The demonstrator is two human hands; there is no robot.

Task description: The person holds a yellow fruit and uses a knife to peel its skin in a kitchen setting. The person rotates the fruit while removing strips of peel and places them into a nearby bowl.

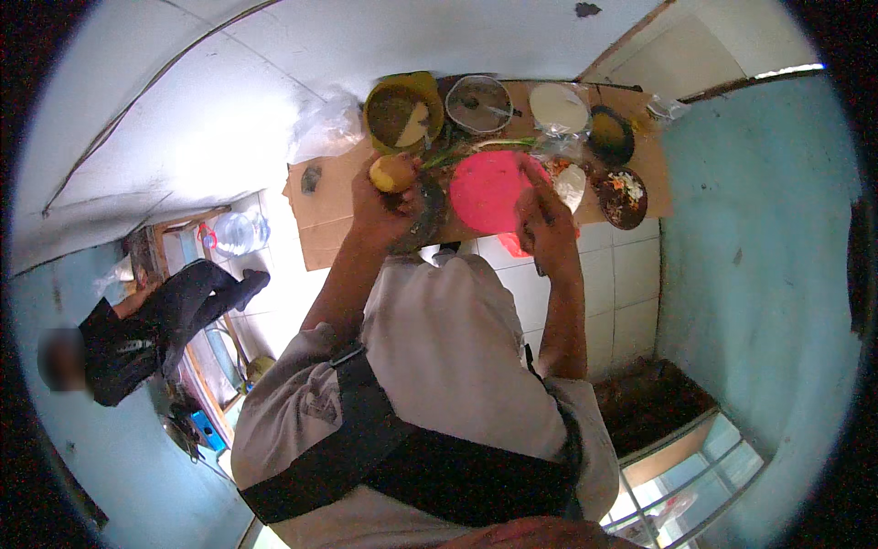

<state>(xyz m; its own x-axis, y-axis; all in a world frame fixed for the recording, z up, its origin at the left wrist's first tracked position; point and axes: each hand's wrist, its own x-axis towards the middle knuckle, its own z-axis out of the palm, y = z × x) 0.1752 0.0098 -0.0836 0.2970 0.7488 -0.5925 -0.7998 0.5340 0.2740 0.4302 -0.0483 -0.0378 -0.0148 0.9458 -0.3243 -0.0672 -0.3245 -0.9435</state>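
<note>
My left hand point(389, 209) holds up a yellowish, rounded piece of food point(392, 173), perhaps a potato, above a dark stone-like dish point(431, 209). My right hand point(547, 218) is closed around a slim tool, possibly a knife, whose dark end shows below the fist; its blade cannot be made out. That hand is over the right side of a round pink board or plate point(483, 191). Long green stalks point(504, 143), like spring onions, lie behind the pink round. A white piece or bag point(569, 187) and orange bits are just right of it.
Along the wall stand a yellow-green bucket point(405, 113), a clear-rimmed pot point(479, 104), a pale round container point(559, 108) and a dark pan point(611, 135). A brown plate of chopped food point(623, 197) sits right. Cardboard point(322, 226) covers the surface. Another person point(158, 329) is at the left.
</note>
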